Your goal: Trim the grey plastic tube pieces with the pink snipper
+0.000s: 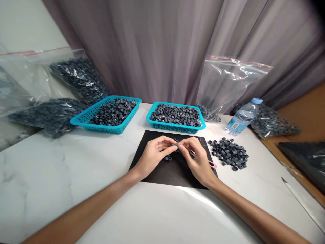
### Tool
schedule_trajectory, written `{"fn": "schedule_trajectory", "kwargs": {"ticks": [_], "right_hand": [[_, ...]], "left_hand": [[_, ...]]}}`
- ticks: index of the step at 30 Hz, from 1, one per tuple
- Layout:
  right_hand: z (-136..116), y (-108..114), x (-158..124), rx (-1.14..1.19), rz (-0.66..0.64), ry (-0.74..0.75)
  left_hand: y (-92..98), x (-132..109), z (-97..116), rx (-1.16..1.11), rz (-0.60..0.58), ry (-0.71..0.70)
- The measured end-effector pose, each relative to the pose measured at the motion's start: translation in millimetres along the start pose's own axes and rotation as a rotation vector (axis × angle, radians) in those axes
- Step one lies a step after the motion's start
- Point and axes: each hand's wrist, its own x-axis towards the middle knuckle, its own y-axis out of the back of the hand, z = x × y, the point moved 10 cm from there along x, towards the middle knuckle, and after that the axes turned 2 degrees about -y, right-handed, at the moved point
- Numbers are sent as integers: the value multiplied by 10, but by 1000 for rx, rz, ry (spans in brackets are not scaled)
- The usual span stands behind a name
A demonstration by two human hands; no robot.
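Above a black mat point(162, 174), my left hand point(154, 152) and my right hand point(195, 157) meet at the fingertips. Both pinch one small dark grey ring-shaped part point(175, 144), mostly hidden by the fingers. A few similar grey pieces point(167, 158) lie on the mat just under the hands. Partly covered by my right hand is a tool with a pink looped handle point(212, 164); its kind I cannot make out. A loose pile of grey ring-shaped pieces point(230, 153) sits on the table right of the mat.
Two blue plastic baskets, one at left point(101, 128) and one behind the mat point(175, 127), hold many grey pieces. A water bottle point(242, 117) stands at right. Zip bags of pieces point(81, 78) flank the white table point(63, 169). A grey curtain point(152, 51) hangs behind.
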Motion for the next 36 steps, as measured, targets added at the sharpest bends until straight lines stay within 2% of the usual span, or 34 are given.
{"fn": "schedule_trajectory", "kwargs": {"ticks": [7, 10, 19, 23, 28, 36], "right_hand": [[132, -94, 4, 20, -80, -67], [168, -78, 11, 58, -65, -110], [156, 68, -27, 187, 67, -177], [102, 44, -25, 172, 33, -137], [53, 37, -17, 154, 22, -85], [22, 34, -18, 160, 30, -83]], "left_hand": [[46, -25, 121, 217, 64, -121], [41, -23, 124, 273, 58, -137], [24, 7, -63, -38, 19, 49], [8, 11, -79, -109, 18, 105], [-24, 10, -69, -132, -1, 129], [-57, 0, -84, -148, -31, 125]]}}
